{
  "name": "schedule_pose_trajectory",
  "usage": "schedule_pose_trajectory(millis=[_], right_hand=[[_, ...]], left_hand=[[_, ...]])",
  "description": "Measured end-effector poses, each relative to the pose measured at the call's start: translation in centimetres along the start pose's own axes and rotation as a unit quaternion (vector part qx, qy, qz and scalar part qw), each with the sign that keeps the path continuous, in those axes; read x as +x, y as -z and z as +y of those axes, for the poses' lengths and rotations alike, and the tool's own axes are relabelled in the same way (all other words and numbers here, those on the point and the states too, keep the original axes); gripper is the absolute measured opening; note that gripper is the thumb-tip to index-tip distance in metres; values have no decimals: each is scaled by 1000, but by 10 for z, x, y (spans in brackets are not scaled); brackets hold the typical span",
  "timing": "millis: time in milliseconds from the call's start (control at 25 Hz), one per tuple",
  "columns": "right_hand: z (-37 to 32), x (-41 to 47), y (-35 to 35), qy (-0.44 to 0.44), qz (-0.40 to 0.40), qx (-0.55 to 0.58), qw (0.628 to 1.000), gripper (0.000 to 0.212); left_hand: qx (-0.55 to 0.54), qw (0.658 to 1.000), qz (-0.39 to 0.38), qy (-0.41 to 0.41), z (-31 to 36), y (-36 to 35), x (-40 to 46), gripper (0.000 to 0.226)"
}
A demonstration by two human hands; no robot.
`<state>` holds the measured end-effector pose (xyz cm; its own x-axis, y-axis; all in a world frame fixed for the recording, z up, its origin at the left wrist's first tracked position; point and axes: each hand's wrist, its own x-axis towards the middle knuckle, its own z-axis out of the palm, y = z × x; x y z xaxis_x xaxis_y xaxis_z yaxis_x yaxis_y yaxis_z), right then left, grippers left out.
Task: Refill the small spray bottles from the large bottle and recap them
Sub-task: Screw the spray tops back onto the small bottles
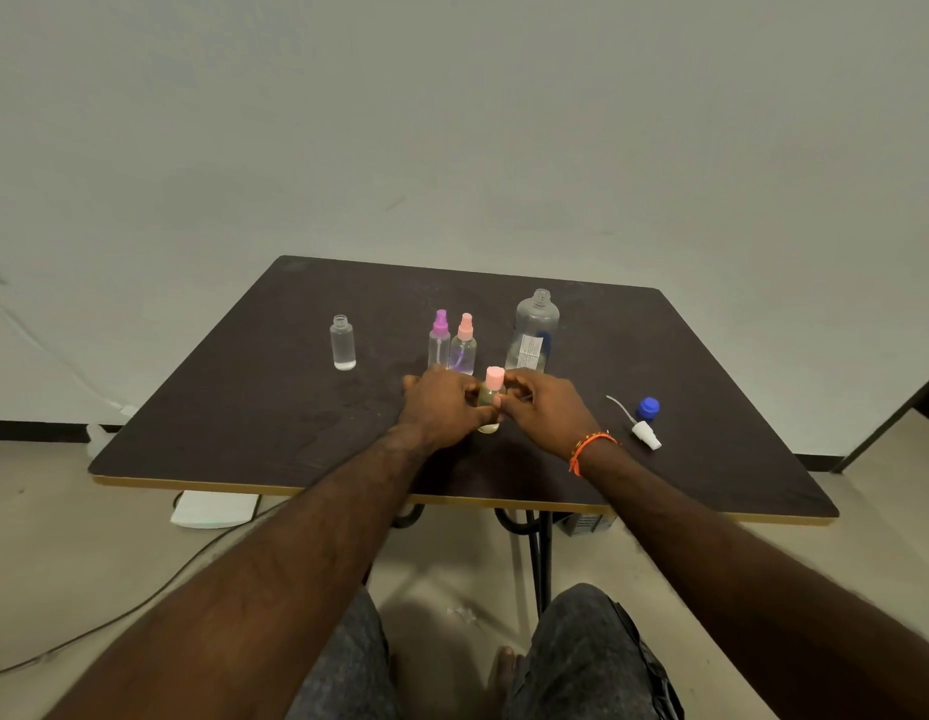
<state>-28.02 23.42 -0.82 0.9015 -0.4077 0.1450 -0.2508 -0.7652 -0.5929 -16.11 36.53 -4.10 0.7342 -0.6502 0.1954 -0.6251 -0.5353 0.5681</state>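
A small clear bottle with a pink cap (492, 391) stands on the dark table (244, 407) between my hands. My left hand (441, 405) grips its body from the left, and my right hand (543, 407) pinches it just under the cap from the right. Behind them stands the large clear bottle (535, 332), uncapped. Left of it are two capped spray bottles, one with a purple sprayer (439, 337) and one with a pink sprayer (464, 344). An open small bottle (343, 341) stands alone at the left.
A blue cap (649, 407) and a white sprayer head with its tube (641, 428) lie on the table to the right of my right hand. A white box (213, 509) and a cable lie on the floor under the table's left edge.
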Motion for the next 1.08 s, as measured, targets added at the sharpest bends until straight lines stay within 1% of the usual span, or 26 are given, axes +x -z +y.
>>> schedule_pose_trajectory(millis=[160,280,360,400,480,560,720,840,1080], right_hand=[[-31,12,-21,22,-9,17,1000,34],[-53,25,-42,35,-15,7,999,36],[-64,34,-56,30,-14,15,999,37],[-68,39,-61,28,-8,19,999,37],[-73,50,-71,25,7,20,999,34],[-75,64,-78,20,10,20,1000,33],[-74,85,-83,10,-4,6,1000,33],[-74,93,-89,13,7,20,1000,40],[-78,93,-96,0,19,32,999,40]], left_hand=[[39,999,5,24,-29,26,-5,32],[36,998,40,42,-55,43,-3,31],[72,995,56,50,-63,51,3,30],[93,993,62,49,-65,52,7,32],[108,990,67,57,-67,54,19,45],[110,989,66,67,-71,53,36,53],[138,986,60,67,-79,53,62,53],[170,982,51,59,-80,53,74,52],[209,976,37,50,-75,57,75,56]])
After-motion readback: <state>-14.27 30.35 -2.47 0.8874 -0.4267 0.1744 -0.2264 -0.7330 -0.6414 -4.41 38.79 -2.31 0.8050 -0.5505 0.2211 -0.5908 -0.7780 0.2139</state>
